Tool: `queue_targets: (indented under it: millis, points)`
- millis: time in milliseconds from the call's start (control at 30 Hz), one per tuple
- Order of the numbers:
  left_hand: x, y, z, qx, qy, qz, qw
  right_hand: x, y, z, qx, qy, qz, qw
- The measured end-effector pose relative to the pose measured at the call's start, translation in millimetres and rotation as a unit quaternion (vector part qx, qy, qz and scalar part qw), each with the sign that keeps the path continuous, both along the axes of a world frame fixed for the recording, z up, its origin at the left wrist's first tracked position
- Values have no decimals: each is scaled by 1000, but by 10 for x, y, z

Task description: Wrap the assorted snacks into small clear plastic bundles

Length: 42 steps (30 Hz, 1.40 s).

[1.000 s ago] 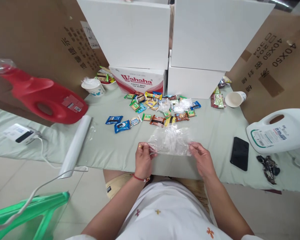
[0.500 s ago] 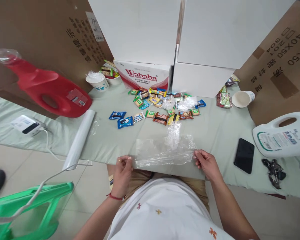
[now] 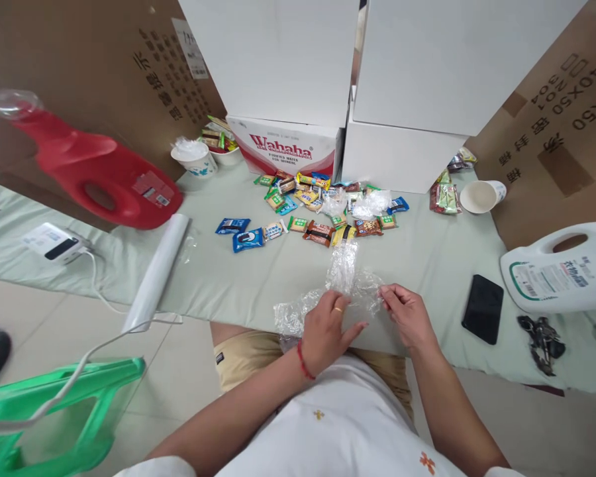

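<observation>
A sheet of thin clear plastic (image 3: 292, 317), a bag or film, lies crumpled at the table's near edge. My right hand (image 3: 406, 317) pinches its right end between thumb and fingertips. My left hand (image 3: 326, 331) rests over its middle, thumb apart from the fingers, and seems to hold nothing; its fingertips touch the plastic. Just beyond, a crinkled clear strip (image 3: 342, 265) runs from under the left fingertips to a yellow snack packet (image 3: 344, 235). Several small wrapped snacks lie behind, among them a blue packet (image 3: 248, 240) and a brown packet (image 3: 319, 232).
Crumpled clear plastic (image 3: 372, 204) lies among the snacks. To the left are a red jug (image 3: 99, 172), a white roll (image 3: 159, 271) and a paper cup (image 3: 196, 160). A black phone (image 3: 483, 309), keys (image 3: 542, 344) and a white detergent bottle (image 3: 566, 271) stand or lie right.
My left hand has let go of the plastic's left end and moved right, onto its middle. The spread sheet has bunched up. My right hand still pinches its end.
</observation>
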<state>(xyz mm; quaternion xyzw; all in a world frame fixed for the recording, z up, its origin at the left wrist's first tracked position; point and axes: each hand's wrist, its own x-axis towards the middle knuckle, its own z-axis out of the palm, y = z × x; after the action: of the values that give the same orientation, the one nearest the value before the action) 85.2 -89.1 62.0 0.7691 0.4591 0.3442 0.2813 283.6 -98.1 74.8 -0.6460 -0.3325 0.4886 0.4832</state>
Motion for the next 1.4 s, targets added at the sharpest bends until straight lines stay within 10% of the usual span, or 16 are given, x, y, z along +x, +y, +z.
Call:
queue_targets:
  millis: [167, 500, 767, 900, 1000, 1167, 1400]
  points:
    - [208, 65, -214, 0, 55, -19, 998, 81, -56, -17, 15, 40, -25, 999]
    - [146, 142, -198, -166, -163, 120, 965, -384, -241, -386, -6, 72, -22, 997]
    - [-727, 422, 23, -361, -355, 179, 843, -112, -41, -231, -48, 161, -28, 985]
    - [-1317, 506, -2, -425, -316, 192, 826, -192, 115, -274, -77, 162, 45, 983]
    - [-1705, 550, -22, -356, -244, 283, 857, -392, 303, -300, -68, 134, 91, 984]
    - [-1879, 510, 208, -19, -66, 471, 879, -657, 575, -244, -18, 66, 137, 988]
    - [-1184, 392, 21, 31, 135, 148, 979, -712, 781, -227, -22, 42, 171, 984]
